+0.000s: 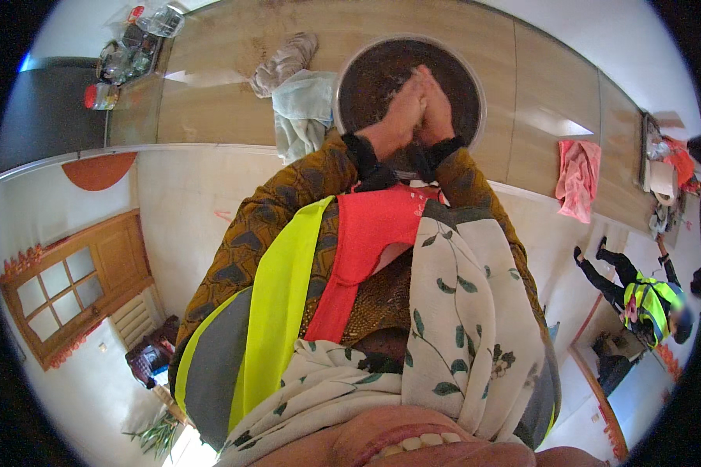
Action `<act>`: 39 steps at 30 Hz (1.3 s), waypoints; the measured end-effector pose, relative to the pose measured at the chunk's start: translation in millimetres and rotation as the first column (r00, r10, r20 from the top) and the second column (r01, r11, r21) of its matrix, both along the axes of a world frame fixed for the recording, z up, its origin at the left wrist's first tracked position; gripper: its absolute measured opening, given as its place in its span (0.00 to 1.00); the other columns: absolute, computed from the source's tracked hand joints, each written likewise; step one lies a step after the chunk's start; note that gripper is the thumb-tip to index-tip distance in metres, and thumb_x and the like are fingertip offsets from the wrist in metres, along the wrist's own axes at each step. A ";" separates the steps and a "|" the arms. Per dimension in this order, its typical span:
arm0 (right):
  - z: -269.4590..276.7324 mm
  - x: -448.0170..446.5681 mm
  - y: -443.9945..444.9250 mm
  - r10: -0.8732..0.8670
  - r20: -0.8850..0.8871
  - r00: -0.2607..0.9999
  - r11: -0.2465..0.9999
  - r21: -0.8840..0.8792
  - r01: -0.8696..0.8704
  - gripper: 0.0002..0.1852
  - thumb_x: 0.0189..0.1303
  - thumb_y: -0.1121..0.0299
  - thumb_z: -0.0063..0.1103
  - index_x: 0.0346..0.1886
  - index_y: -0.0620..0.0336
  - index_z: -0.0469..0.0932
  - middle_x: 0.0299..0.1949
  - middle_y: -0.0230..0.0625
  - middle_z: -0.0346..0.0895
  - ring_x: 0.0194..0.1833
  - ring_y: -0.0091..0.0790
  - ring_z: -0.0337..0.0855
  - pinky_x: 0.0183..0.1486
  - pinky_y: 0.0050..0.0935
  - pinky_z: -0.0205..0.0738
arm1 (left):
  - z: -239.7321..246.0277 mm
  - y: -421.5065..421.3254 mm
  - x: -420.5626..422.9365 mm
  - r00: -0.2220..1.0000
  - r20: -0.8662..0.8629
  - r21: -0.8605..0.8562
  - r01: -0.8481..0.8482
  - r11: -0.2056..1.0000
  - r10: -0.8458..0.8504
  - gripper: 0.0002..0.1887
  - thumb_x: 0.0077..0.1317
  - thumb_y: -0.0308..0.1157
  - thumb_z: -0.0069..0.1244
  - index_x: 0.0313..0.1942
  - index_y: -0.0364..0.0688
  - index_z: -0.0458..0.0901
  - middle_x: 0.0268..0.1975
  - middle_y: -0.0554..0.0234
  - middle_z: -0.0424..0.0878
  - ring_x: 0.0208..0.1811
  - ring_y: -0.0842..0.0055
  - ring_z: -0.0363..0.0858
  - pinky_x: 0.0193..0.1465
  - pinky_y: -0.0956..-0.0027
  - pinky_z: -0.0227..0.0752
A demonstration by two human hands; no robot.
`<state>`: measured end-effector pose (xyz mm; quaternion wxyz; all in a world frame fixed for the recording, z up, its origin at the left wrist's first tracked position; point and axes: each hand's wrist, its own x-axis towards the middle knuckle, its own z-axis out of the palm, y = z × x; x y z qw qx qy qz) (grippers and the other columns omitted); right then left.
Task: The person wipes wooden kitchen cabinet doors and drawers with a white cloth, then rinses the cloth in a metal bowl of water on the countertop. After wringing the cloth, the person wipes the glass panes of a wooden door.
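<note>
A large round pan or basin (365, 76) with a dark inside and a pale metal rim rests on the wood-look counter. My left hand (402, 111) and my right hand (435, 108) meet over it, palms pressed together and fingers pointing to its far side; the camera view leaves uncertain which is which. Whether anything lies between the palms is hidden. Beside the basin, on the left, lie a pale green towel (304, 96) hanging over the counter's edge and a crumpled beige cloth (286, 61). What the basin holds is hard to make out.
A pink cloth (579, 175) hangs over the counter's edge at the right. Far left stand a red-lidded jar (101, 96) and a tray of glassware (128, 61). A paper roll (663, 178) is at the far right. Another person in a yellow vest (645, 306) stands there.
</note>
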<state>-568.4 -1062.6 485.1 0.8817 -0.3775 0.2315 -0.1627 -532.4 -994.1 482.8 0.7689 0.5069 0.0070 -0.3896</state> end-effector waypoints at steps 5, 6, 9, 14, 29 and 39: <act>19.5 -6.0 3.1 0.022 -0.276 0.961 0.933 -0.339 -0.119 0.29 0.74 0.53 0.45 0.68 0.66 0.66 0.67 0.39 0.67 0.66 0.31 0.67 0.67 0.29 0.58 | 1.6 3.2 -2.3 0.999 -0.024 -0.032 0.036 0.999 -0.036 0.28 0.78 0.42 0.36 0.71 0.35 0.57 0.69 0.56 0.67 0.69 0.69 0.64 0.71 0.68 0.56; 18.4 -9.2 9.2 0.095 -0.269 0.958 0.989 -0.081 -0.121 0.29 0.74 0.53 0.45 0.68 0.66 0.66 0.68 0.39 0.67 0.66 0.31 0.66 0.67 0.29 0.58 | 2.8 4.4 3.5 0.996 -0.066 -0.056 -0.059 0.997 0.056 0.28 0.78 0.42 0.35 0.71 0.34 0.57 0.68 0.56 0.67 0.68 0.69 0.65 0.70 0.68 0.57; 3.3 -13.0 19.8 0.111 -0.140 0.984 0.986 -0.113 -0.127 0.27 0.75 0.54 0.43 0.67 0.66 0.68 0.68 0.40 0.66 0.66 0.32 0.66 0.68 0.29 0.58 | 7.6 6.3 7.5 0.985 -0.171 0.050 -0.008 0.999 0.016 0.24 0.77 0.42 0.35 0.66 0.38 0.65 0.64 0.60 0.71 0.62 0.68 0.70 0.66 0.64 0.63; -41.2 2.4 -8.0 -0.233 -0.087 0.969 0.584 -0.809 0.068 0.24 0.76 0.56 0.38 0.54 0.68 0.76 0.54 0.51 0.79 0.56 0.50 0.78 0.60 0.37 0.67 | 14.0 -1.4 -17.8 0.999 -0.016 0.123 0.048 0.991 -0.047 0.25 0.74 0.44 0.38 0.64 0.38 0.67 0.64 0.55 0.71 0.66 0.67 0.67 0.66 0.65 0.61; -20.5 -7.0 5.4 -0.093 -0.186 0.978 0.649 -0.756 -0.082 0.24 0.73 0.58 0.36 0.39 0.66 0.80 0.38 0.54 0.82 0.43 0.55 0.81 0.47 0.42 0.73 | -18.0 20.9 5.0 0.393 0.850 0.393 -0.028 0.919 -0.351 0.18 0.57 0.32 0.56 0.47 0.35 0.77 0.41 0.44 0.83 0.44 0.51 0.81 0.43 0.54 0.74; 30.5 -30.2 -40.4 0.212 -0.227 0.951 0.893 -0.350 -0.283 0.26 0.70 0.53 0.54 0.62 0.63 0.70 0.59 0.39 0.73 0.52 0.36 0.79 0.52 0.36 0.75 | 23.5 17.9 57.5 0.728 0.545 0.181 0.382 0.906 -0.416 0.16 0.75 0.38 0.41 0.48 0.38 0.82 0.47 0.65 0.83 0.46 0.76 0.79 0.53 0.70 0.73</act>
